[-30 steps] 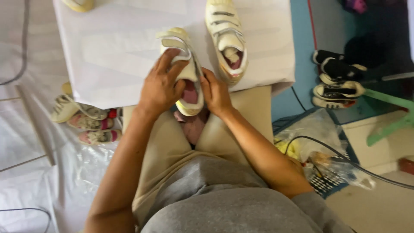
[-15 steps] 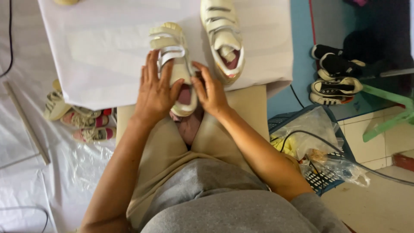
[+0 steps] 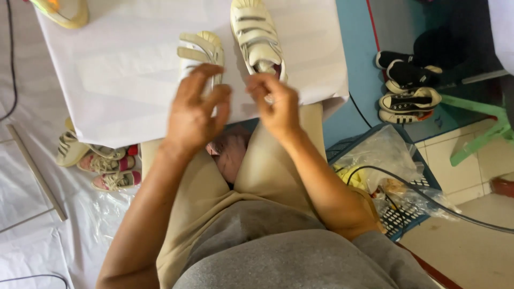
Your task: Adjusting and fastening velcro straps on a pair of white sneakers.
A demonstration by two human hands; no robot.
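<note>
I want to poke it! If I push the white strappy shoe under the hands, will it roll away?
Probably not: the white shoe seems to lie flat on its sole on paper. It looks small, likely light, so it may slide. Its straps probably flop.

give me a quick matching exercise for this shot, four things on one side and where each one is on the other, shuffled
Things
1. cream strap shoe
2. second cream strap shoe
3. black and white sneakers
4. blue basket

Places
A. on the floor at the far right, beside a green stool
B. on the white sheet, just beyond the left hand
C. low on the right, holding clear plastic bags
D. on the white sheet, just beyond the right hand

Pairs: 1-B, 2-D, 3-A, 4-C
</note>
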